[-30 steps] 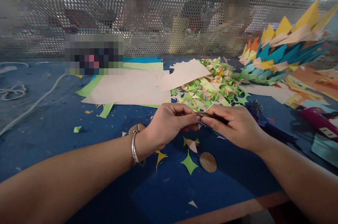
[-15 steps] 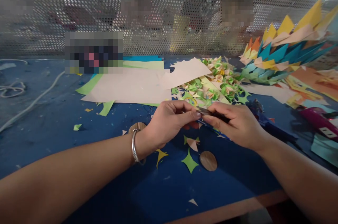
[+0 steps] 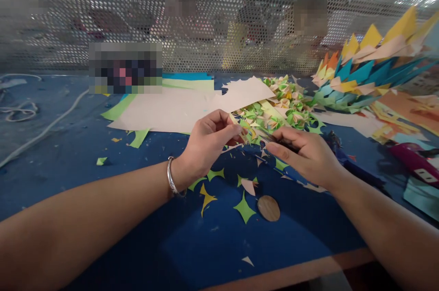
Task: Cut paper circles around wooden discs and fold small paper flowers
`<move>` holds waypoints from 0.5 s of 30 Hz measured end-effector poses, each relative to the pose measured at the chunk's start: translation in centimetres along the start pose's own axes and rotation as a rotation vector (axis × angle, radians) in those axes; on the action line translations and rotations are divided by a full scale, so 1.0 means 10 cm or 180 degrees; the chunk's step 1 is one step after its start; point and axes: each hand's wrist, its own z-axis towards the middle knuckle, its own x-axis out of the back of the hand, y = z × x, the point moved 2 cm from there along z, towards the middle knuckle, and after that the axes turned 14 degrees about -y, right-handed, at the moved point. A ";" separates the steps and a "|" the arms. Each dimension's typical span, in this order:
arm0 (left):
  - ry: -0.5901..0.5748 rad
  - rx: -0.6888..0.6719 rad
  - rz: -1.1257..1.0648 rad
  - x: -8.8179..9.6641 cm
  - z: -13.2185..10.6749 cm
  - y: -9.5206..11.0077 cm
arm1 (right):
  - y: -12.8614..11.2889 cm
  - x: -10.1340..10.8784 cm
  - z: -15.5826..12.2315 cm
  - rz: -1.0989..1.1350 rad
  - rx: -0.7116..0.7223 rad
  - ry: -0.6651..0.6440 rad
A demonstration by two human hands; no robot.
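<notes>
My left hand (image 3: pixel 214 137), with a silver bracelet at the wrist, pinches a small pale yellow paper piece (image 3: pixel 238 122). Across a short gap, my right hand (image 3: pixel 305 153) grips a slim dark metal tool (image 3: pixel 265 133) pointing left; its exact kind is unclear. Below the hands lie a round brown wood-grain disc (image 3: pixel 268 208), a green star-shaped paper scrap (image 3: pixel 244 209) and a yellow scrap (image 3: pixel 206 199). A thin blue stick (image 3: pixel 270 166) lies near my right fingers. Behind the hands is a heap of small folded green and cream paper pieces (image 3: pixel 291 96).
Large pale paper sheets (image 3: pixel 164 108) lie left of the heap. A spiky folded-paper model (image 3: pixel 373 69) stands at the back right, near a dark blue tool (image 3: pixel 360 169) and a purple device (image 3: pixel 413 160). A white cord (image 3: pixel 65 115) crosses the left. Behind stands a perforated metal screen (image 3: pixel 206 53).
My hands have drawn apart; the left moved left and up with the pale yellow paper piece. The right stays near its place, holding the slim tool. The disc near my left wrist is now out of sight.
</notes>
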 end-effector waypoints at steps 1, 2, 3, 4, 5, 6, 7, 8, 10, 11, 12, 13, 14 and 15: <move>-0.0082 0.0078 0.0067 0.00 0.00 -0.01 | 0.00 0.01 0.00 0.0047 0.0003 0.0040; -0.0175 0.0160 0.0143 -0.01 0.00 -0.01 | 0.00 0.01 0.01 0.0100 0.0021 0.0095; -0.0288 0.0241 0.0215 -0.03 -0.01 -0.02 | 0.00 0.02 0.01 0.0162 0.0039 0.0145; -0.0417 0.0304 0.0274 -0.04 -0.01 -0.02 | 0.00 0.02 0.02 0.0234 0.0053 0.0191; -0.0544 0.0351 0.0317 -0.06 -0.02 -0.03 | 0.00 0.01 0.03 0.0325 0.0059 0.0222; -0.0659 0.0392 0.0347 -0.07 -0.02 -0.03 | 0.00 0.01 0.04 0.0436 0.0059 0.0248; -0.0761 0.0425 0.0378 -0.08 -0.03 -0.04 | -0.01 0.00 0.05 0.0563 0.0060 0.0260; -0.0843 0.0443 0.0428 -0.09 -0.03 -0.04 | -0.01 -0.01 0.06 0.0699 0.0064 0.0273; -0.0962 0.0461 0.0620 -0.09 -0.02 -0.05 | 0.00 -0.03 0.08 0.0958 0.0061 0.0288; -0.1013 0.0468 0.0749 -0.09 -0.02 -0.06 | 0.00 -0.04 0.09 0.1055 0.0052 0.0277; -0.1060 0.0472 0.0882 -0.08 -0.02 -0.06 | 0.01 -0.04 0.10 0.1120 0.0039 0.0258; -0.1101 0.0476 0.1005 -0.08 -0.01 -0.06 | 0.01 -0.05 0.10 0.1154 0.0028 0.0236; -0.1128 0.0487 0.1110 -0.08 -0.01 -0.06 | 0.01 -0.05 0.11 0.1167 0.0025 0.0219; -0.1143 0.0499 0.1191 -0.08 -0.01 -0.06 | 0.01 -0.05 0.11 0.1165 0.0032 0.0198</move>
